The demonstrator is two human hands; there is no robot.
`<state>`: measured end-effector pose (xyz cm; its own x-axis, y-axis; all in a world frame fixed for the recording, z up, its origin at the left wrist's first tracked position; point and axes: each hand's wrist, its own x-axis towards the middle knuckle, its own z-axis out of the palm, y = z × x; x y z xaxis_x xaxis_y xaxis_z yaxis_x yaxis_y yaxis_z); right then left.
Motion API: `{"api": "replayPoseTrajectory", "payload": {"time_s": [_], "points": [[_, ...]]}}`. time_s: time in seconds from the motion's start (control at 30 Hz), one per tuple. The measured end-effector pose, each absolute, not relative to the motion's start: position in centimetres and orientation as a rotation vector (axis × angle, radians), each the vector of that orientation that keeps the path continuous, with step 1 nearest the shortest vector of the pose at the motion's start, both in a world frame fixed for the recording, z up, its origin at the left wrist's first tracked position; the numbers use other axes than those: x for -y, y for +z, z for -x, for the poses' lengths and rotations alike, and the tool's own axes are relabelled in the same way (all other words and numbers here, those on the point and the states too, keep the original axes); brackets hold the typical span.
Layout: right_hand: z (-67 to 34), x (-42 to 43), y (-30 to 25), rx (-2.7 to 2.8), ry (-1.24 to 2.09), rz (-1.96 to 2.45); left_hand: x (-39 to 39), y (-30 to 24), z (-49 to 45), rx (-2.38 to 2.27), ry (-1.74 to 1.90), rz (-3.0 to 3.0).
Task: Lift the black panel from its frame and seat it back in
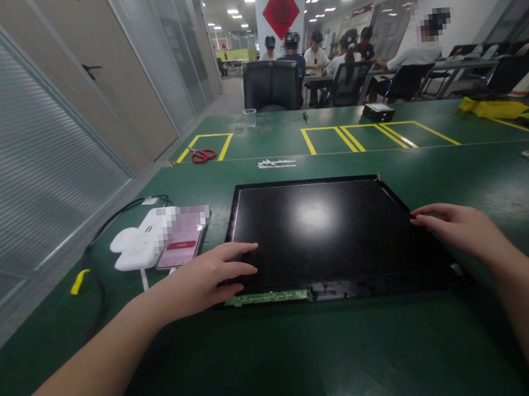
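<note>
On the green bench (277, 355) in front of you lies a flat black screen (331, 235), its long side running left to right. Your left hand (211, 275) rests open on its near left corner; your right hand (454, 229), also open and holding nothing, sits at the right edge. Both are equally close. A phone (181, 244) lies just left of the screen.

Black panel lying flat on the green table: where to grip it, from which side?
Probably its left and right side edges, one hand from each side, where the left hand and right hand rest. The panel lies flat, thin and wide, face up, so hook fingers under the frame, not on the face. Skip the near edge: a green circuit strip sits exposed there.
</note>
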<state>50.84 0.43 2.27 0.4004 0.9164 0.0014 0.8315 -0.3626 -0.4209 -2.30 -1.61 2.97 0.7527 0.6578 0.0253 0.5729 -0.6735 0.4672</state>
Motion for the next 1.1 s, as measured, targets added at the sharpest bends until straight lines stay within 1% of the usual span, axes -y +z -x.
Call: {"api": "replayPoseTrajectory", "payload": {"time_s": [0.33,0.63,0.7,0.8,0.9,1.0,1.1], "points": [[-50.8,-0.5,2.3,1.515,0.332,2.316,1.8,3.4,2.1,-0.930,0.211,-2.534],[-51.4,-0.5,1.8,1.554,0.304,2.279,1.0,1.7,3.0,-0.978,0.363,-2.527],[-51.5,-0.5,1.8,1.561,0.313,2.273,0.8,1.4,3.0,-1.078,0.417,-2.539],[-51.3,-0.5,1.9,1.539,0.338,2.300,0.6,1.1,2.4,-1.356,0.518,-2.470],[-51.3,-0.6,2.0,1.514,0.352,2.310,0.5,1.0,1.6,-1.563,0.464,-2.326],[-51.3,-0.5,2.1,1.505,0.342,2.291,0.3,0.8,1.2,-1.608,0.385,-2.266],[-51.3,-0.4,2.5,1.480,0.311,2.293,0.2,0.7,1.3,-1.620,0.401,-2.255]]}}
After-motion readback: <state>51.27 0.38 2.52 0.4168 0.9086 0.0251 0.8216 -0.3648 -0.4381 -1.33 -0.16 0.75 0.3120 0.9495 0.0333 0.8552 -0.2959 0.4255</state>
